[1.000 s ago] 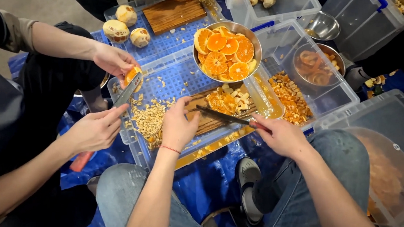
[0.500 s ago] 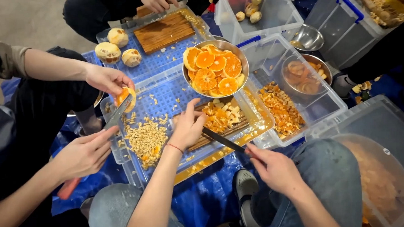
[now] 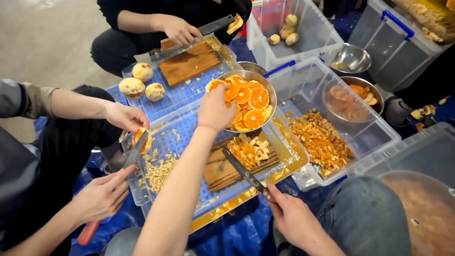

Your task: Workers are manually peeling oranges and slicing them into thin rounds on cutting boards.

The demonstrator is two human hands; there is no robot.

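Over the steel bowl (image 3: 246, 99) we are reaching w/ L hand (image 3: 215, 109), fingers closing on an orange slice (image 3: 231, 92); R hand (image 3: 287, 216) gripping knife (image 3: 243, 172). Next: slice to cutting board (image 3: 224, 166), dicing.

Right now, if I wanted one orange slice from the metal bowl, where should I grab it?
Probably pinch an orange slice by its rind edge, reaching down from above. The slices lie flat and overlapping in the metal bowl, so only their rims stick up for fingers. The left hand reaches in from the near side this way.
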